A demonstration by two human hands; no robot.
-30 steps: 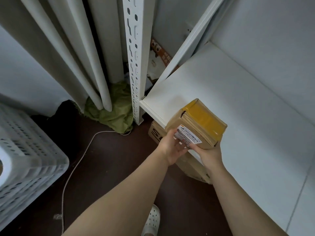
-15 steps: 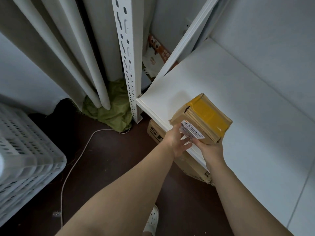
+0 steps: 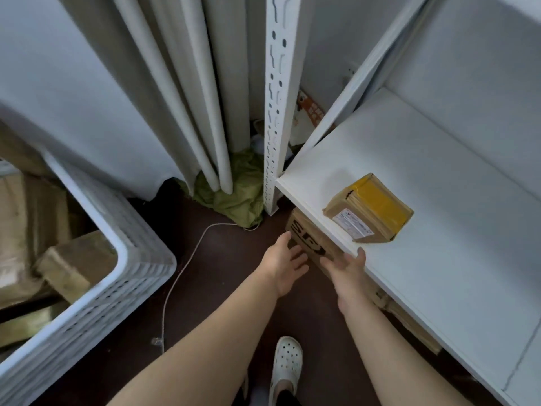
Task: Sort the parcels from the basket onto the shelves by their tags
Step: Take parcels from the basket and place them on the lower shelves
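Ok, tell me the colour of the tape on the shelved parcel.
Yellow tape on the brown parcel; head view shows it.

Dim, even indoor light, soft shadows, slight overall blur, and wide-angle bending toward the edges.

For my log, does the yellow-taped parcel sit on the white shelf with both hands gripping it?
No: the head view shows the parcel on the white shelf, but the left hand and right hand are open, off it.
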